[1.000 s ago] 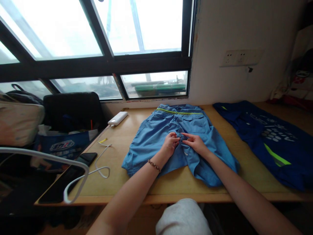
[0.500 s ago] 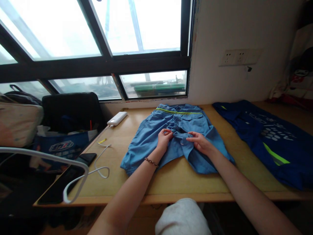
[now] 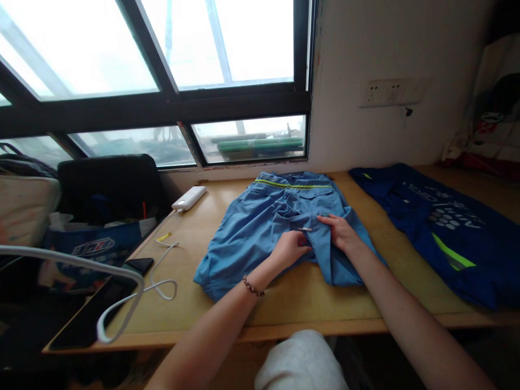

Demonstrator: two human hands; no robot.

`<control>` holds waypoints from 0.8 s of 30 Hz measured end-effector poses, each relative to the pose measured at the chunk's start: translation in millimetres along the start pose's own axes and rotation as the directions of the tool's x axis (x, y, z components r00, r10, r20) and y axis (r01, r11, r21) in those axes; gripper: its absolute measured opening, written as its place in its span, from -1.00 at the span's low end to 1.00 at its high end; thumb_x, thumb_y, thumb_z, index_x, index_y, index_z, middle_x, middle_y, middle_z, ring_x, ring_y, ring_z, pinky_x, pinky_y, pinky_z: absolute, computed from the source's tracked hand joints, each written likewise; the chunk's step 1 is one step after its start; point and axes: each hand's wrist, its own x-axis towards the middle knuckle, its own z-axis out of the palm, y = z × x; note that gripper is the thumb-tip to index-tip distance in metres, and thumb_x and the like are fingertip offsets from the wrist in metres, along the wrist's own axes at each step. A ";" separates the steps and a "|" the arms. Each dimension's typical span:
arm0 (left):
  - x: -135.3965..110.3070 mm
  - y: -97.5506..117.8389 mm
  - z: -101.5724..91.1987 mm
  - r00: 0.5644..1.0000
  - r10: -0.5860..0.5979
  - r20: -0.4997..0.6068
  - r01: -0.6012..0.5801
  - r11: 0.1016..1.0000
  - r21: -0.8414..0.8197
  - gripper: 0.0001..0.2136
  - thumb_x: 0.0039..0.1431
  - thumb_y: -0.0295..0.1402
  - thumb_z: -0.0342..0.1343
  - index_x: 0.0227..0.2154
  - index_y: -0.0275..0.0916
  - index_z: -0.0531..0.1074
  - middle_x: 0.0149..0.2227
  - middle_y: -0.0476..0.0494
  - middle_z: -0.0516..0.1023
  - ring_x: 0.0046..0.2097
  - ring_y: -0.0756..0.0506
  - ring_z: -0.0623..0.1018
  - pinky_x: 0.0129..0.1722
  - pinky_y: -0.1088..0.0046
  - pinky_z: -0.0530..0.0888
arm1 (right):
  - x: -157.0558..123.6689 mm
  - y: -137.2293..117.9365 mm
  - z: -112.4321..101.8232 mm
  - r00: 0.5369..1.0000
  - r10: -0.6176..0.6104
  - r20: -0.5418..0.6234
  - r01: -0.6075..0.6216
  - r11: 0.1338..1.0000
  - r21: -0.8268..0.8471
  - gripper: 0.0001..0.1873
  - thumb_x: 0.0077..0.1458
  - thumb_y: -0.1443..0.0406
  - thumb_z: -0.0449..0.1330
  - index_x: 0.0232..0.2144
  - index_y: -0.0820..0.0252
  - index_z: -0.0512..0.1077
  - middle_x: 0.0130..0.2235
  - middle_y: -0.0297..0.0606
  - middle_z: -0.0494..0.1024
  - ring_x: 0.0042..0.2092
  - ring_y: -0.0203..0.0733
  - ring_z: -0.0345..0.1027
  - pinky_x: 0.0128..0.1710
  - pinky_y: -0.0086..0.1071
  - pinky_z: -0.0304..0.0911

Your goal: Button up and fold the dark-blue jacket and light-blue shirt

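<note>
Left grip [image 3: 289, 249] and right grip [image 3: 343, 233] pinch the shorts [image 3: 264, 225], seemingly adjusting cloth between them; the next move calls for even tension

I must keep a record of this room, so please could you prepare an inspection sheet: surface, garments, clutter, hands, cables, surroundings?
Surface: wooden table, against the wall.
Garments: light-blue garment, lying bunched near its middle; printed dark-blue garment, lying to its right.
Clutter: white box-shaped device toward the table's left side; dark flat item along the left edge, exact kind unclear.
Hands: left hand curled at the light-blue garment; right hand touching it farther right; firmness of grip cannot be told.
Cables: white cable, meeting the white device and looping over the table's left side.
Surroundings: window and wall sockets behind; blue bag to the left.
</note>
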 end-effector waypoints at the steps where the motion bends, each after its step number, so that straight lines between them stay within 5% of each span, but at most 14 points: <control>1: 0.0 -0.6 2.1 0.999 -0.009 0.046 0.009 1.000 -0.006 -0.84 -0.15 -0.29 0.16 -0.47 -0.25 0.42 -0.49 -0.03 0.45 -0.45 -0.01 0.41 -0.49 0.53 0.27 | 1.1 1.2 -0.7 1.000 -0.011 -0.018 0.011 1.000 -0.016 -0.78 -0.37 0.37 0.29 -0.51 0.22 0.41 -0.52 -0.32 0.50 -0.49 -0.23 0.37 -0.41 -0.35 0.30; 5: 0.1 -4.9 7.5 0.997 -0.037 0.062 0.038 0.999 -0.014 -0.84 -0.22 -0.29 0.19 -0.53 -0.24 0.44 -0.52 -0.03 0.47 -0.48 -0.02 0.42 -0.54 0.54 0.24 | -0.4 0.6 -1.2 0.965 -0.205 -0.164 0.172 0.966 -0.195 -0.76 -0.36 0.35 0.24 -0.47 0.24 0.43 -0.53 -0.33 0.47 -0.46 -0.22 0.32 -0.40 -0.35 0.22; 7: -0.1 -5.4 7.6 0.997 -0.061 0.051 0.065 0.996 -0.069 -0.87 -0.25 -0.30 0.21 -0.61 -0.24 0.43 -0.58 -0.04 0.46 -0.52 -0.01 0.41 -0.55 0.54 0.25 | -7.6 -3.2 2.4 0.869 -0.452 -0.201 0.324 0.827 -0.458 -0.83 -0.26 0.33 0.18 -0.48 0.22 0.45 -0.54 -0.34 0.43 -0.45 -0.24 0.28 -0.39 -0.37 0.16; 10: 0.3 -4.2 4.7 0.975 -0.166 0.147 0.205 0.929 -0.309 -0.85 -0.23 -0.31 0.19 -0.70 -0.27 0.40 -0.69 -0.05 0.41 -0.61 -0.01 0.41 -0.59 0.53 0.29 | -23.6 -8.2 13.6 0.719 -0.694 0.036 0.448 0.423 -0.787 -0.82 -0.14 0.37 0.05 -0.48 0.19 0.46 -0.52 -0.30 0.36 -0.45 -0.27 0.19 -0.39 -0.39 0.08; 13: 2.2 -2.6 -2.7 0.913 -0.265 0.309 0.405 0.675 -0.617 -0.83 -0.19 -0.35 0.19 -0.71 -0.32 0.37 -0.69 -0.12 0.43 -0.62 -0.02 0.45 -0.59 0.51 0.37 | -32.8 -6.2 25.4 0.734 -0.607 0.304 0.530 0.232 -0.816 -0.85 -0.15 0.40 0.07 -0.48 0.18 0.44 -0.52 -0.30 0.34 -0.46 -0.28 0.15 -0.42 -0.41 0.06; 15: 3.7 -2.2 -9.6 0.885 -0.323 0.336 0.458 0.479 -0.749 -0.86 -0.19 -0.41 0.21 -0.67 -0.36 0.38 -0.63 -0.19 0.48 -0.56 -0.04 0.49 -0.53 0.50 0.42 | -30.8 -1.0 28.9 0.793 -0.481 0.374 0.543 0.280 -0.792 -0.92 -0.18 0.35 0.14 -0.51 0.18 0.42 -0.57 -0.34 0.32 -0.50 -0.30 0.13 -0.47 -0.43 0.04; 18: 5.3 -2.2 -18.9 0.851 -0.389 0.354 0.473 0.270 -0.839 -0.90 -0.19 -0.51 0.21 -0.57 -0.41 0.39 -0.57 -0.26 0.50 -0.46 -0.09 0.54 -0.44 0.47 0.47 | -20.6 6.8 26.4 0.885 -0.311 0.345 0.463 0.518 -0.719 -0.85 -0.16 0.22 0.17 -0.55 0.21 0.43 -0.61 -0.37 0.34 -0.54 -0.33 0.13 -0.53 -0.45 0.02; 21: 5.7 -1.5 -23.4 0.825 -0.420 0.379 0.481 0.168 -0.860 -0.91 -0.16 -0.57 0.17 -0.51 -0.42 0.38 -0.52 -0.30 0.51 -0.41 -0.13 0.55 -0.39 0.43 0.49 | -13.2 9.5 20.2 0.951 -0.178 0.255 0.299 0.746 -0.596 -0.71 -0.12 0.12 0.14 -0.54 0.25 0.46 -0.65 -0.39 0.32 -0.59 -0.37 0.08 -0.59 -0.47 -0.05; 24: 5.6 -0.7 -23.5 0.829 -0.431 0.357 0.456 0.150 -0.877 -0.91 -0.13 -0.57 0.15 -0.49 -0.43 0.37 -0.47 -0.33 0.52 -0.40 -0.14 0.55 -0.38 0.42 0.49 | -12.7 8.6 15.7 0.981 -0.035 0.189 0.120 0.882 -0.456 -0.69 -0.15 0.10 0.18 -0.57 0.27 0.46 -0.71 -0.44 0.22 -0.65 -0.44 -0.03 -0.65 -0.49 -0.16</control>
